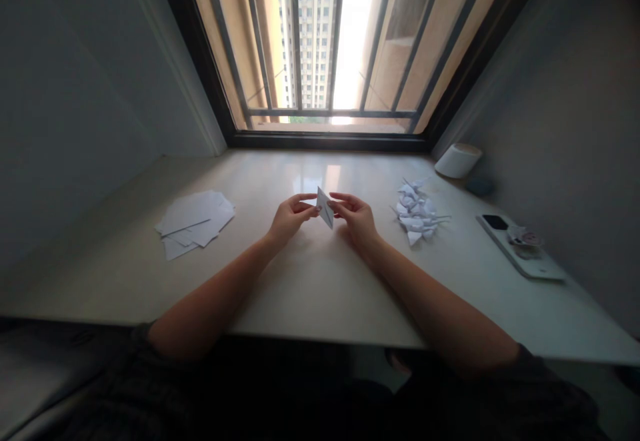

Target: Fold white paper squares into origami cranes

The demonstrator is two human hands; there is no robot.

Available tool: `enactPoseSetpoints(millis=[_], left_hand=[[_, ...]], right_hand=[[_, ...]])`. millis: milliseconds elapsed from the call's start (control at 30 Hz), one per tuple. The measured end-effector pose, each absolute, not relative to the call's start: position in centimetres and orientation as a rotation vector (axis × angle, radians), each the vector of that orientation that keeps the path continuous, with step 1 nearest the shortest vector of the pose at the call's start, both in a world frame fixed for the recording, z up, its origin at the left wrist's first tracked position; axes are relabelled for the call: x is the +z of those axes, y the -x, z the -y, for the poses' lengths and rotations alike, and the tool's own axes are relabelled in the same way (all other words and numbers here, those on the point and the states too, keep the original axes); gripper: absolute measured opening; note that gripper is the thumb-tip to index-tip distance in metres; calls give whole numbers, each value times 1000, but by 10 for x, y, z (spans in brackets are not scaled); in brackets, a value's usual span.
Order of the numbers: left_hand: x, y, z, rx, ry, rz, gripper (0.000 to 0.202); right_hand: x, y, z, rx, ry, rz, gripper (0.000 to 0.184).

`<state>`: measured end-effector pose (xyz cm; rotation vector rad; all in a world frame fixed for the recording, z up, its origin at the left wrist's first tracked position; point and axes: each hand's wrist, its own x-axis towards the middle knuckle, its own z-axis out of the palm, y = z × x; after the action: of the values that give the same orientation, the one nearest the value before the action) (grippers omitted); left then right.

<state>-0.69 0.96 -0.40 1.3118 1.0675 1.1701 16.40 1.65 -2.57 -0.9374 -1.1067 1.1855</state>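
A small piece of folded white paper (325, 209), diamond-shaped with a crease down its middle, is held up just above the table. My left hand (295, 214) pinches its left side between thumb and fingers. On the other side, my right hand (356, 214) grips it the same way, fingertips close to the crease. To the left lies a loose stack of white paper sheets (195, 218), fanned unevenly. A heap of small folded paper pieces (416, 209) with pointed tips sits to the right of my right hand.
The pale table (300, 301) runs up to a barred window (325, 140). At the right stand a white cylindrical object (457, 160) and a dark rounded thing (480, 186) beside the wall. Nearer, a phone (543, 268) with a round attachment lies on the table.
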Motion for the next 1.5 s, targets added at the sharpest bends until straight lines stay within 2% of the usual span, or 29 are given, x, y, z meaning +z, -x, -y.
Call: enactPoseSetpoints(millis=[200,400,633,833,933,1100,1233,1367,1500], left_hand=[[-7,8,-10,1039,-1345,-1099,40],[-8,8,-9,1038,-1367,-1140,45],[-7,9,-9,1051,-1391,-1127,40],[-8,10,-11,1058,-1365,-1152,37],[-7,10,-10,1071,-1369,-1158,37],[-7,9,-9,1057,-1421,-1155,39],[-6,8,-8,1106,-1369,-1177,37],[-4,7,-7,1174,-1280,-1181,37],[-3,6,-7,1249,-1232,-1188,37]], right_hand=[[-24,-164,-15,1161,966,1201,29],[-24,-163,-14,1105,976,1317,28],[-20,-162,-8,928,970,1546,28],[-19,-160,-8,1144,916,1314,45],[-22,-162,-11,1243,910,1208,38],[-24,-164,-14,1214,957,1226,29],[-20,-162,-12,1177,965,1274,32],[-19,-160,-11,1189,974,1263,43],[-23,-160,-11,1231,1053,1389,40]])
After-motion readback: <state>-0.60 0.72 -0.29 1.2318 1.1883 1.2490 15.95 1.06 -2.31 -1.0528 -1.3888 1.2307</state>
